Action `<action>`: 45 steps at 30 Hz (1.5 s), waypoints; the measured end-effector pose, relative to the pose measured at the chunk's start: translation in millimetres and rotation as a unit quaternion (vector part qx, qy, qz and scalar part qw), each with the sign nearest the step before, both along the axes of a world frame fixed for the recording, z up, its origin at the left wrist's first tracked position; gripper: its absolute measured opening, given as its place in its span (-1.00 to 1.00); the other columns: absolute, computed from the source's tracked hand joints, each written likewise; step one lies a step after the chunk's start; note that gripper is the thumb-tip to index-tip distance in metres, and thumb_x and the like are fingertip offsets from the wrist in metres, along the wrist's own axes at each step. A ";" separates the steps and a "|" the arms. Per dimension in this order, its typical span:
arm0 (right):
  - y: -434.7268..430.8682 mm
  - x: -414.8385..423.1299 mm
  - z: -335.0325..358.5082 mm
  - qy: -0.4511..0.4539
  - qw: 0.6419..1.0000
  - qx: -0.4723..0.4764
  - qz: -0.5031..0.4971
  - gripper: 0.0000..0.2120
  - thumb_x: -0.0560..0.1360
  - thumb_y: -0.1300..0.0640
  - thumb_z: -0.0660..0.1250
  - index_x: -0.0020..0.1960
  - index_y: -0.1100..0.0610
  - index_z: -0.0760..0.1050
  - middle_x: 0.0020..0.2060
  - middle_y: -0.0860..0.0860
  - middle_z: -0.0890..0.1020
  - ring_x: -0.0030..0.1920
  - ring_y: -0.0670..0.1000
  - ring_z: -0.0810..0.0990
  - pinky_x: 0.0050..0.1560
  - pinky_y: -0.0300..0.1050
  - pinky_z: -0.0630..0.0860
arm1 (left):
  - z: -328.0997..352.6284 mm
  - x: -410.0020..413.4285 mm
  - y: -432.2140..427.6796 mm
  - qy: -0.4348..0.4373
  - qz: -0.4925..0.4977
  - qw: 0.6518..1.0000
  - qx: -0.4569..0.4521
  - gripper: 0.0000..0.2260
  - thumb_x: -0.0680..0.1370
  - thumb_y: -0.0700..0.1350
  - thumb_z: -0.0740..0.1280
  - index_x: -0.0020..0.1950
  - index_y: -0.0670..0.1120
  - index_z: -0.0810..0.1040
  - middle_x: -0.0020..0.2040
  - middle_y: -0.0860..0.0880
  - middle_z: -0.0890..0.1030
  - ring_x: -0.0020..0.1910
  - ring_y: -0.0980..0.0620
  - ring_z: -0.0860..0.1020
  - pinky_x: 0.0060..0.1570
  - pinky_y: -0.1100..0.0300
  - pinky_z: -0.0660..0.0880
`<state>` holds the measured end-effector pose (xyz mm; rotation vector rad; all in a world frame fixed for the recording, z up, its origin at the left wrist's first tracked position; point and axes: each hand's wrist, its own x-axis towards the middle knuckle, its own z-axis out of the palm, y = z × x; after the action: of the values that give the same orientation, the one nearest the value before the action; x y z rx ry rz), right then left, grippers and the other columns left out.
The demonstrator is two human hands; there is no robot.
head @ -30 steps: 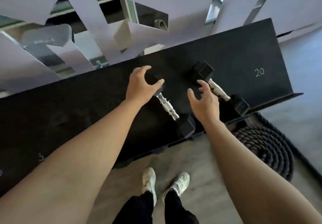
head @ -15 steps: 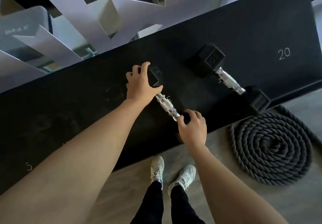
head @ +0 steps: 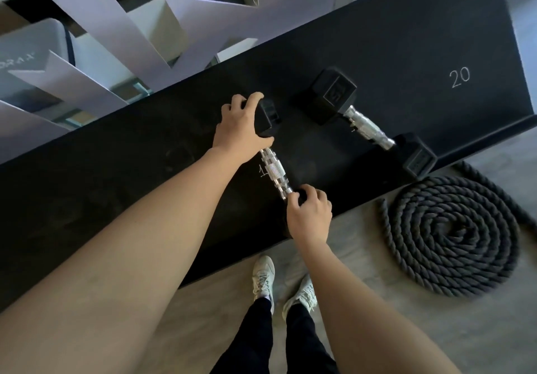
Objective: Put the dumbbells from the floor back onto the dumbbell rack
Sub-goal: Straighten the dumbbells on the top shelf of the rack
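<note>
Lying on the black shelf of the dumbbell rack (head: 406,39), the near dumbbell (head: 274,171) is held at both ends: the far head is clasped by the left hand (head: 239,129), the near head at the shelf's front edge is wrapped by the right hand (head: 309,218). A second dumbbell (head: 369,123) is seen resting to the right, apart from it. A slip off the front lip is judged possible if the near head is released too soon, with the white shoes (head: 279,283) directly below. Fingers could also be pinched under the heads.
</note>
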<state>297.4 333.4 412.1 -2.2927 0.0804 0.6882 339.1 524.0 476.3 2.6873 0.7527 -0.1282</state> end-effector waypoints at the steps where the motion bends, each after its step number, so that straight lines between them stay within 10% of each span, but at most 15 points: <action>1: -1.6 0.3 0.4 0.003 1.000 0.001 0.010 -0.63 0.60 -0.02 0.17 0.35 0.05 0.47 0.32 0.08 0.48 0.32 0.12 0.38 0.36 0.02 0.29 | 1.8 0.5 -0.8 0.008 0.000 1.000 0.000 -0.23 0.42 0.02 0.53 0.51 0.04 0.20 0.41 -0.16 0.29 0.31 -0.18 0.34 0.06 -0.01 0.54; 6: -21.8 22.0 3.2 -0.022 0.997 0.031 0.065 -0.64 0.58 -0.08 0.24 0.28 0.07 0.53 0.27 0.03 0.52 0.27 0.07 0.48 0.20 -0.13 0.36 | 16.0 12.6 -11.8 0.088 0.035 0.994 0.063 -0.21 0.41 0.27 0.44 0.51 0.02 0.19 0.44 -0.21 0.24 0.39 -0.24 0.29 0.31 -0.27 0.32; 13: -79.3 148.7 21.6 -0.353 0.934 0.001 -0.051 -0.74 0.47 -0.01 0.31 0.01 0.14 0.62 0.07 0.10 0.60 0.12 0.15 0.50 0.24 -0.05 0.34 | 18.9 89.9 -76.3 -0.133 -0.016 0.991 0.008 -0.21 0.39 0.36 0.32 0.48 -0.08 0.31 0.40 -0.19 0.34 0.39 -0.19 0.28 0.33 -0.12 0.35; 21: -131.4 194.2 2.6 -0.133 0.961 -0.154 0.187 -0.05 0.18 -0.34 0.54 0.46 -0.04 0.32 0.44 0.12 0.34 0.42 0.25 0.28 0.38 0.18 0.34 | -12.0 130.7 -94.3 0.002 -0.031 0.999 0.009 -0.06 0.31 0.28 0.53 0.53 0.02 0.13 0.44 -0.19 0.24 0.27 -0.22 0.38 0.17 -0.02 0.48; 45: -106.7 159.0 9.1 -0.047 0.984 -0.136 0.100 -0.24 0.34 -0.29 0.46 0.46 -0.08 0.34 0.22 0.08 0.44 0.19 0.20 0.50 0.10 0.00 0.45 | 4.7 187.6 -86.6 0.053 -0.196 0.977 0.070 -0.30 0.44 0.16 0.48 0.47 0.06 0.24 0.43 -0.18 0.29 0.30 -0.27 0.38 0.20 -0.11 0.46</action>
<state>456.4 226.6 421.2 -2.6188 -0.1081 0.7053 526.7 437.4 481.0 2.9529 0.2566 -0.3294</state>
